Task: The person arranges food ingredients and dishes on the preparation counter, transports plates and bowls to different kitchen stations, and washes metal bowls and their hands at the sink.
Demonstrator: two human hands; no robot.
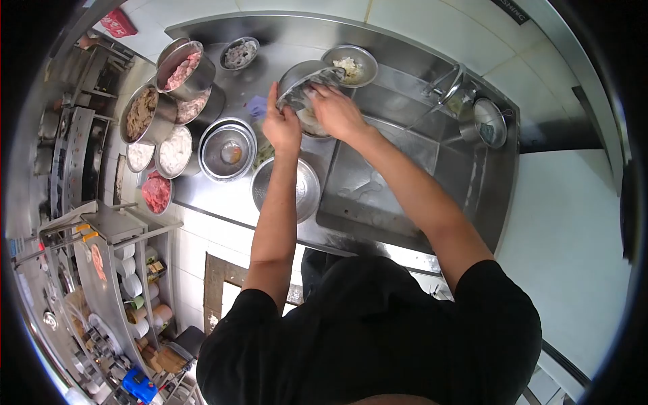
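Observation:
A metal bowl [302,71] is tilted in my left hand [283,128], whose fingers are wrapped round its near-left rim. Inside the tilted bowl, the fingers of my right hand [332,111] reach down; their tips are hard to make out. Below my hands sits another bowl [312,125] with pale contents, partly hidden by them. A perforated metal colander [307,189] lies nearer to me. Just behind my right hand stands a bowl with white and yellowish pieces [349,67].
Pots of meat [181,67] crowd the counter's left side, beside nested metal bowls [228,150]. A sink [385,182] with a faucet [442,94] is at the right. A strainer [490,123] rests near the far right corner. Shelves [128,270] stand at the lower left.

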